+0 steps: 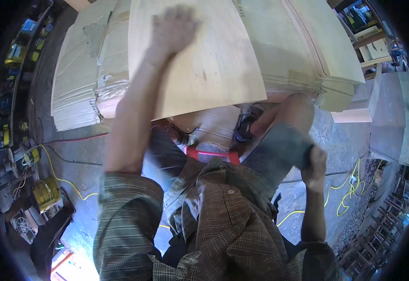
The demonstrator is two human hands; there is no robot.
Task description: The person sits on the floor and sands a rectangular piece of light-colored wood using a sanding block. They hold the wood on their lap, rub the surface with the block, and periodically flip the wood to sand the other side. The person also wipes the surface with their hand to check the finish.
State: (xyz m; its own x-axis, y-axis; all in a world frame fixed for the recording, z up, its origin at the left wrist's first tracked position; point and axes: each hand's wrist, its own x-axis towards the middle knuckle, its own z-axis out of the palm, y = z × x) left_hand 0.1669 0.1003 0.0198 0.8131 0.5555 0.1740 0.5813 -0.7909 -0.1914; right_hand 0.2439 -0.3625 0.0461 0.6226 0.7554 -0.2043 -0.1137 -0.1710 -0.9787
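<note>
A pale plywood panel (209, 70) lies in front of me with its near edge above my knees. Across its far left part my left hand (176, 28) is spread, blurred, with fingers apart and palm toward the wood; nothing shows in it. Beside my right thigh, my right hand (314, 166) is closed around a dark, block-like thing (302, 157). Its kind is hard to make out against the dark shorts.
Cardboard-wrapped stacks (80, 70) lie under and on both sides of the panel. A red-pink frame (211, 154) shows between my legs. Yellow cords (349, 192) run over the concrete floor. Tools and a yellow reel (46, 193) stand at the left.
</note>
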